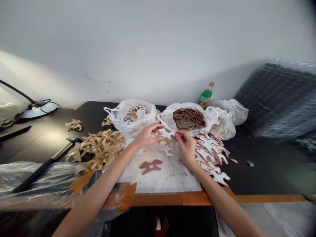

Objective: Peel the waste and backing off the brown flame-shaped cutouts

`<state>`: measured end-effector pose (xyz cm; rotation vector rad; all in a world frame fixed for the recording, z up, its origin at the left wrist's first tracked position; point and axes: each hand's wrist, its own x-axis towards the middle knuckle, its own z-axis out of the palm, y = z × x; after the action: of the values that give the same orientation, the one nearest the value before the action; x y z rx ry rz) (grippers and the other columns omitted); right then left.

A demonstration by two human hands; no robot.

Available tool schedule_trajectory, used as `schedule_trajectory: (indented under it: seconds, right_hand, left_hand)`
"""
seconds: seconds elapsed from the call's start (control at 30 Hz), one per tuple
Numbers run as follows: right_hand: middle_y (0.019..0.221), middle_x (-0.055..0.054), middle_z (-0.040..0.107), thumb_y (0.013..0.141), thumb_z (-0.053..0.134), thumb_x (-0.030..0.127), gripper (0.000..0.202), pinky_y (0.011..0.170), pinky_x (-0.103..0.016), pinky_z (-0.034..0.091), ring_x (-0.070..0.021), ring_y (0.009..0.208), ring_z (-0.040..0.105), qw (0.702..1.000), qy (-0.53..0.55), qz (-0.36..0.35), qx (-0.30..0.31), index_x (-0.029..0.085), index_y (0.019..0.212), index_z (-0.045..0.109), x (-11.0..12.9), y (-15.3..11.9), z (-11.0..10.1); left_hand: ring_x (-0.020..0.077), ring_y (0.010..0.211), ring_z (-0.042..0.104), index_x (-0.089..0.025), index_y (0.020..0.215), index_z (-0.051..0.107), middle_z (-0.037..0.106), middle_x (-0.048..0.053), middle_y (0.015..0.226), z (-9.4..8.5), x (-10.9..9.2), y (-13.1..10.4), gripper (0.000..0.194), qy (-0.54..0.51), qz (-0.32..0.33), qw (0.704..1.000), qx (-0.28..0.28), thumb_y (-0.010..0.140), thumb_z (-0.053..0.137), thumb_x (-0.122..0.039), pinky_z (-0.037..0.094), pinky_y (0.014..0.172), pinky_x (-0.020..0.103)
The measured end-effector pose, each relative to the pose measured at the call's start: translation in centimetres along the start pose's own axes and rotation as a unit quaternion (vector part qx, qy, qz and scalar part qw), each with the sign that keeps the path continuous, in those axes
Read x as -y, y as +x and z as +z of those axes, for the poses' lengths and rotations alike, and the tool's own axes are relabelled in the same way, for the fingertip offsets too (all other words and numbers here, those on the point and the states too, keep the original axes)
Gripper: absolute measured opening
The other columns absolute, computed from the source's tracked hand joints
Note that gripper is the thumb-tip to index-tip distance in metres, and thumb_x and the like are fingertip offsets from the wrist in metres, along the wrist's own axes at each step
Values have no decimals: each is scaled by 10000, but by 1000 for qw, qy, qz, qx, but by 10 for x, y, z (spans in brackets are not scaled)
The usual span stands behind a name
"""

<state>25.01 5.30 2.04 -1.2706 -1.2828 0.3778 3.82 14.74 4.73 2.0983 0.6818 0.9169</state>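
My right hand (186, 146) pinches the right end of a white, wavy-edged cut-out piece (167, 133) above the white work sheet. Close to its left end is my left hand (149, 135), thumb and fingers apart on either side; whether they touch the piece is hard to see. A blurred tan patch and a second white shape show just below, between the hands. Nearer me, a brown cut-out piece (151, 166) of similar shape lies flat on the white sheet (170, 182), a small pale mark at its middle.
Curled tan paper scraps (98, 148) heap at left beside a black-handled tool (46, 168). White brown-edged pieces (212, 154) pile at right. Behind stand two open plastic bags of pieces, a left bag (115, 115) and a right bag (169, 117), plus a green bottle (205, 96).
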Motion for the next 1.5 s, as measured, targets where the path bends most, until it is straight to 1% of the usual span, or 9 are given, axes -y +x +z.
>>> schedule_trajectory:
  seconds: [0.07,0.17,0.33,0.47,0.63,0.77,1.0,1.27,1.5]
  right_hand:
    - [881,-53,764,965,650,418,238,768,-319,566,-213,799,712,1000,19,18,0,201,1031,723,1,2,-1]
    - [856,-49,754,942,672,427,236,755,-315,557,-212,796,705,998,41,26,36,203,998,721,1,4,-2]
    - [809,-38,745,936,703,462,265,710,-309,552,-194,726,686,989,120,49,72,206,1004,701,5,6,-2]
    - [850,-38,757,925,728,522,331,724,-310,558,-190,746,691,979,171,67,85,218,1033,658,11,7,-2]
    - [771,-10,689,867,813,525,343,657,-271,502,-164,704,624,975,177,58,121,216,855,666,16,7,-4]
    - [814,-25,709,850,835,522,330,674,-286,506,-173,725,623,968,194,46,151,214,871,719,18,7,-5]
    - [753,-17,690,885,799,520,318,661,-288,490,-170,690,605,968,184,48,161,212,849,728,21,9,-9]
    - [833,-36,735,867,818,495,292,693,-306,520,-188,743,644,970,189,52,143,216,902,741,21,8,-9]
    - [792,-21,691,900,779,523,318,699,-306,516,-179,730,628,960,206,70,174,215,869,706,21,9,-10]
  left_hand:
    - [308,1256,655,-286,1258,766,709,115,1330,3,-5,0,429,59,62,996,-30,855,836,-416,491,1125,452]
    - [318,1233,666,-303,1185,805,745,105,1277,12,-7,0,327,100,87,991,-3,880,817,-420,445,1160,491]
    - [279,983,741,-255,1068,827,816,74,1036,25,-5,-3,293,73,36,996,35,898,789,-491,544,927,387]
    - [268,978,750,-230,1076,820,823,71,1051,26,-13,-7,320,-3,-33,999,28,917,755,-500,561,815,318]
    - [267,1033,743,-175,1066,816,813,99,1111,27,-23,-8,337,-80,-63,995,7,921,747,-472,568,846,300]
    - [260,1005,751,-165,1049,827,820,102,1076,29,-22,-7,311,-106,-57,993,5,920,754,-439,570,855,304]
    - [253,967,758,-164,1042,832,825,94,1035,30,-20,-8,288,-138,-67,988,20,918,762,-415,572,836,301]
    - [258,977,752,-179,1031,833,823,90,1023,31,-22,-8,295,-99,-58,993,4,912,773,-443,564,797,286]
    - [247,969,751,-180,1045,825,821,87,1030,34,-19,-10,266,-80,-39,996,-4,945,733,-408,556,820,292]
